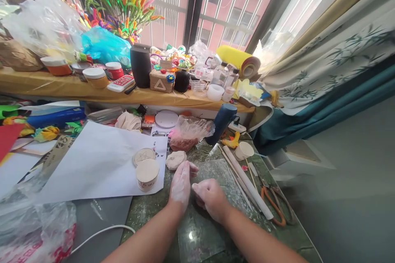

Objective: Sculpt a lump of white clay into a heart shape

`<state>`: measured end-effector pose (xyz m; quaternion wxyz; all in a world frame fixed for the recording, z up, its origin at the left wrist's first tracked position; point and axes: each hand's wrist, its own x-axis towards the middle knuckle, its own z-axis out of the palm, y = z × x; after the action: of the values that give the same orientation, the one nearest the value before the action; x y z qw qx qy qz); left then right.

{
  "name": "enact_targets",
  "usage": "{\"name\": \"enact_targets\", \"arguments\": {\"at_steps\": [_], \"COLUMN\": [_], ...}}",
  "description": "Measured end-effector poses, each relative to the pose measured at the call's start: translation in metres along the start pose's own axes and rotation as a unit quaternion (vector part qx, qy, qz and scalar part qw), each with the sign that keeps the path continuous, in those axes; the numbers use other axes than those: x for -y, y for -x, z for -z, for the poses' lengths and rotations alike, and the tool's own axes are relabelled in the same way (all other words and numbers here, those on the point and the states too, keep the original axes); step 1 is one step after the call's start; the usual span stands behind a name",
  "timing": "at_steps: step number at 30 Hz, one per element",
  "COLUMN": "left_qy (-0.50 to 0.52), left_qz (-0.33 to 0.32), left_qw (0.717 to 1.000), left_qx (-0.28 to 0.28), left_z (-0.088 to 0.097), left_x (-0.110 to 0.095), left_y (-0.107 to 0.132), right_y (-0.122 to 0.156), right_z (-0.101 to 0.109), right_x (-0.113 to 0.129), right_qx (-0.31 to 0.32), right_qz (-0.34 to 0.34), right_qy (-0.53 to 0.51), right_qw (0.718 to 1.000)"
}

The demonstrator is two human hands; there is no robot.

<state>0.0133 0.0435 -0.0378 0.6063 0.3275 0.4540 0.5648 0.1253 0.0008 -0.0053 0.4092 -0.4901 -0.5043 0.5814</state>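
My left hand [181, 185], streaked with white residue, is held on edge over the table with its fingers stretched out. Beside it, my right hand [211, 197] is curled closed, and whatever is inside its fingers is hidden. Just beyond the left fingertips lies a lump of whitish clay [175, 160]. A transparent sheet [203, 230] lies flat beneath my hands. To the left, a small round clay-coloured tub [147, 174] with marks on its side stands on white paper [92, 164], next to a flat disc [143, 156] with lines drawn on it.
On the right lie a white rolling pin [249, 185], thin sticks and orange-handled scissors [274, 205]. Behind are a paper cup [244, 150], a yellow glue gun [232, 139], a dark blue cylinder [221, 123] and a bag of reddish-brown material [185, 141]. A crowded sill [123, 98] runs along the back.
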Motion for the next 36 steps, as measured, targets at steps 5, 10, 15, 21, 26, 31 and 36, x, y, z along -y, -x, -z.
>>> {"name": "enact_targets", "arguments": {"at_steps": [5,10,15,21,26,31,36], "left_qy": [0.008,0.003,-0.015,-0.043,-0.061,-0.074,-0.095], "left_qz": [-0.007,-0.002,-0.008,-0.009,-0.013,-0.016,-0.023], "left_qw": [1.0,1.0,1.0,0.999,0.998,0.997,0.995], "left_qx": [0.01,0.019,0.025,0.022,0.016,0.014,0.028], "left_z": [0.002,0.001,-0.001,-0.002,-0.002,-0.001,0.001], "left_x": [-0.003,-0.005,-0.004,-0.008,-0.013,-0.01,-0.009], "left_y": [-0.002,-0.003,0.0,0.004,0.004,0.002,0.001], "right_y": [0.004,0.034,0.044,0.039,0.04,0.041,0.043], "right_z": [0.027,0.043,0.022,0.024,0.024,0.025,0.025], "right_x": [0.011,0.006,-0.015,-0.028,-0.042,-0.04,-0.026], "right_qx": [-0.11,-0.185,-0.125,-0.105,-0.121,-0.115,-0.089], "right_qz": [0.037,0.061,0.046,0.082,0.148,0.19,0.211], "right_qy": [0.031,0.228,0.538,0.567,0.523,0.498,0.504], "right_qw": [0.993,0.954,0.833,0.813,0.831,0.838,0.833]}}
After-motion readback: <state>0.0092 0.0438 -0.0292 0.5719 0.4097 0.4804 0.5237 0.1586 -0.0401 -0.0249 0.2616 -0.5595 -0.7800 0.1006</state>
